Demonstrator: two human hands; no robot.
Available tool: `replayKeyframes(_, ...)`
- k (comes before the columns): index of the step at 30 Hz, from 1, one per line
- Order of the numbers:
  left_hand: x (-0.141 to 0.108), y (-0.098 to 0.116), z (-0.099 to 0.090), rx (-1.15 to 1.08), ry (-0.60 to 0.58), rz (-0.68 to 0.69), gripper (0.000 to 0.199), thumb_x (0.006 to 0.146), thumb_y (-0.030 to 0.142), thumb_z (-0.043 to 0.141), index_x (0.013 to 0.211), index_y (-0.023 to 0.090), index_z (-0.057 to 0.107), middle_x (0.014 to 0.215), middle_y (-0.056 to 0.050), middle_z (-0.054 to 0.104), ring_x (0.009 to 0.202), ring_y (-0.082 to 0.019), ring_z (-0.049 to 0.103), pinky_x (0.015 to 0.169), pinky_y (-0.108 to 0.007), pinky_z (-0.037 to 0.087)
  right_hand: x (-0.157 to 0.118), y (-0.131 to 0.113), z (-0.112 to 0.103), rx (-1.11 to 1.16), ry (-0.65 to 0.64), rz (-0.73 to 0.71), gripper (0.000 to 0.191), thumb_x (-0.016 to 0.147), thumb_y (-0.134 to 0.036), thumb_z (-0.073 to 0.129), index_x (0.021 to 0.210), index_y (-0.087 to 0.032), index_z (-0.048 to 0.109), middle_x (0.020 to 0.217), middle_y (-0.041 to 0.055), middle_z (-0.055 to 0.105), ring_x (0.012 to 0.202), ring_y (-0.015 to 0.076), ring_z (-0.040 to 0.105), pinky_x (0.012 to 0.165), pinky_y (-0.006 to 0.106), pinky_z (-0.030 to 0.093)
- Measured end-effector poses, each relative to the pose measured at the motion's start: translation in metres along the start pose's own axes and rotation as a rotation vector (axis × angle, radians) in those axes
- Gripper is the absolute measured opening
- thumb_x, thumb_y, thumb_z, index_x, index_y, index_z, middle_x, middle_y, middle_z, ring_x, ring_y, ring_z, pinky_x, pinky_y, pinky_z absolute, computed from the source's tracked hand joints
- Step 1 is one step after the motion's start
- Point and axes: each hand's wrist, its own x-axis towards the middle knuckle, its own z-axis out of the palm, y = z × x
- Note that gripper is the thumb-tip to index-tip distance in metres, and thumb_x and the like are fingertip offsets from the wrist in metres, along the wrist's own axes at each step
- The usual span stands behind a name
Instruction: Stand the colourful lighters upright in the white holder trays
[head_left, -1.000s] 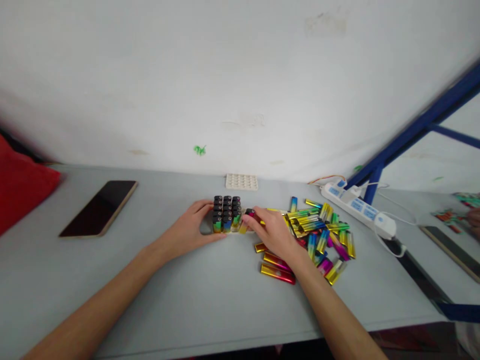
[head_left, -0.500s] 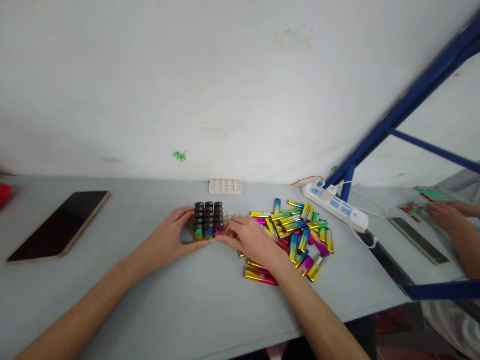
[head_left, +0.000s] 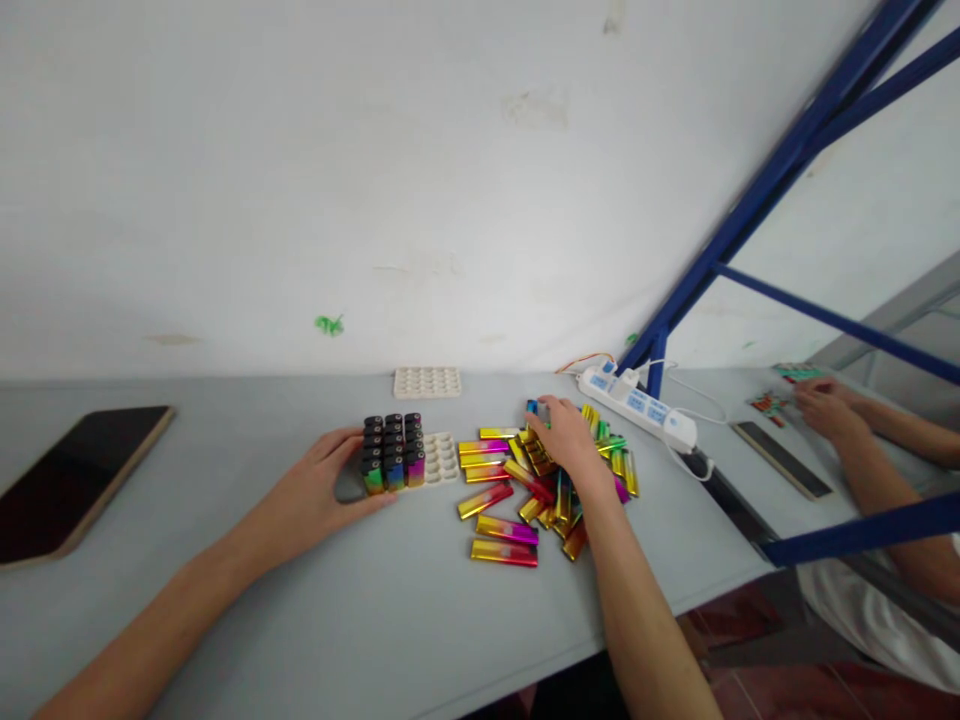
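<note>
Several lighters (head_left: pixel 394 450) with black tops and shiny coloured bodies stand upright in close rows in a white tray (head_left: pixel 441 462) with round holes. My left hand (head_left: pixel 319 490) is curved round the left side of these rows, thumb at the near corner and fingers at the far left. Bare holes show in the tray's right part. Over the far side of a loose pile of shiny gold, red, purple, blue and green lighters (head_left: pixel 504 527) is my right hand (head_left: pixel 566 437). Its thumb and fingers are apart above the pile, near a blue lighter; the fingertips are partly hidden.
A second white holed tray (head_left: pixel 427 382) lies near the wall. A tablet-like dark slab (head_left: pixel 82 475) is at the left. Behind the pile runs a white power strip (head_left: pixel 637 408) with cables, beside a blue metal frame (head_left: pixel 697 270). Past it, another person's hands (head_left: pixel 825 405) handle small parts.
My right hand has left the tray's right side and moved right onto the pile. My left hand stays at the upright lighters. The view has shifted to the right.
</note>
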Motion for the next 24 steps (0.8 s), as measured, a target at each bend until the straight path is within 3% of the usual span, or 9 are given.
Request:
replayKeyframes(5,0.001,0.005,-0.003,-0.009,-0.048,-0.011,0.076,0.094,0.084,0.093,0.144,0.027,0.086,0.156,-0.019,0.089,0.149,-0.054,0.085,0.138,-0.076,0.068,0.004,-0.013,-0.003,-0.101,-0.052,0.082,0.047,0.131,-0.051,0.069,0.16,-0.016,0.083,0.161,0.0279,0.086,0.15,0.0428,0.083,0.127,0.052,0.058)
replayKeyframes(11,0.0,0.008,-0.002,-0.008,-0.057,-0.033,0.071,0.094,0.079,0.095,0.143,0.029,0.086,0.159,-0.018,0.088,0.15,-0.052,0.084,0.14,-0.072,0.067,0.011,-0.024,0.011,-0.008,-0.034,-0.008,0.043,0.123,-0.022,0.07,0.164,-0.015,0.08,0.151,0.025,0.087,0.141,0.0385,0.084,0.125,0.048,0.06)
replayKeyframes(14,0.0,0.008,-0.002,-0.008,-0.098,-0.051,0.077,0.095,0.079,0.094,0.149,0.025,0.083,0.165,-0.021,0.084,0.155,-0.052,0.081,0.143,-0.075,0.063,0.014,-0.022,0.019,0.217,0.054,-0.141,0.026,0.117,-0.021,0.071,0.138,-0.018,0.087,0.141,0.0238,0.085,0.131,0.0375,0.083,0.12,0.049,0.065)
replayKeyframes(16,0.0,0.007,-0.005,-0.012,-0.13,-0.052,0.076,0.096,0.076,0.095,0.151,0.026,0.083,0.169,-0.021,0.081,0.159,-0.052,0.079,0.145,-0.074,0.062,0.013,-0.024,0.02,0.461,0.096,-0.208,0.018,0.119,-0.036,0.072,0.118,-0.022,0.083,0.127,0.0195,0.083,0.119,0.0361,0.083,0.111,0.049,0.069)
replayKeyframes(19,0.0,0.005,-0.013,-0.036,-0.177,-0.038,0.071,0.092,0.069,0.101,0.15,0.031,0.086,0.173,-0.018,0.08,0.164,-0.051,0.077,0.146,-0.07,0.062,0.004,-0.037,0.019,0.89,0.01,-0.234,0.045,0.117,-0.073,0.071,0.113,-0.028,0.073,0.107,0.0077,0.079,0.093,0.0287,0.08,0.089,0.043,0.07)
replayKeyframes(21,-0.001,0.005,-0.019,-0.057,-0.206,-0.026,0.072,0.089,0.065,0.104,0.15,0.032,0.087,0.176,-0.018,0.079,0.165,-0.051,0.077,0.147,-0.068,0.061,-0.006,-0.052,0.017,1.12,-0.132,-0.217,0.06,0.109,-0.089,0.075,0.115,-0.03,0.069,0.09,-0.0015,0.07,0.075,0.0228,0.07,0.075,0.036,0.064)
replayKeyframes(24,-0.005,0.006,-0.024,-0.065,-0.222,-0.01,0.072,0.09,0.06,0.104,0.152,0.026,0.086,0.179,-0.02,0.077,0.165,-0.05,0.077,0.148,-0.069,0.06,-0.022,-0.076,0.018,1.296,-0.337,-0.164,0.07,0.099,-0.1,0.081,0.105,-0.032,0.063,0.072,-0.0108,0.046,0.059,0.0165,0.045,0.057,0.029,0.043)
